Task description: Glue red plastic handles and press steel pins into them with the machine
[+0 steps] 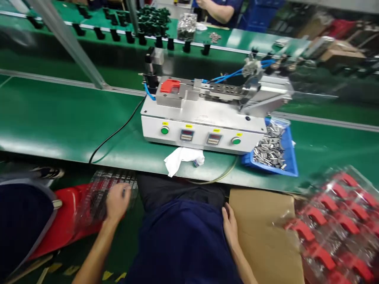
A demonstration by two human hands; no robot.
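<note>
A: Left hand first?
B: Your left hand (117,201) is over the clear tray (99,189), fingers partly curled. Cannot tell whether you grip anything; detail there is blurred.
A: Position of that tray?
B: To your left, lower than the edge of the green bench (59,114), at the red chair (66,209). Contact with the chair not readable.
A: Right hand?
B: Your right hand (230,227) is low, between your dark trousers (213,193) and the cardboard (265,240). Fingers loosely extended. Cannot tell if they touch the cardboard.
A: Directly ahead of you?
B: The machine (204,126) stands on the bench, a red piece (170,85) near its left end. White cloth (179,159) below its front. Blue bin (289,154) at its right corner, heaped with small metal pins (270,148).
A: Far right?
B: Red parts (328,203) in rows, in clear plastic packing (361,182), beyond the cardboard.
A: Across from you?
B: A co-worker's forearm (217,12), by the far bench (237,38).
</note>
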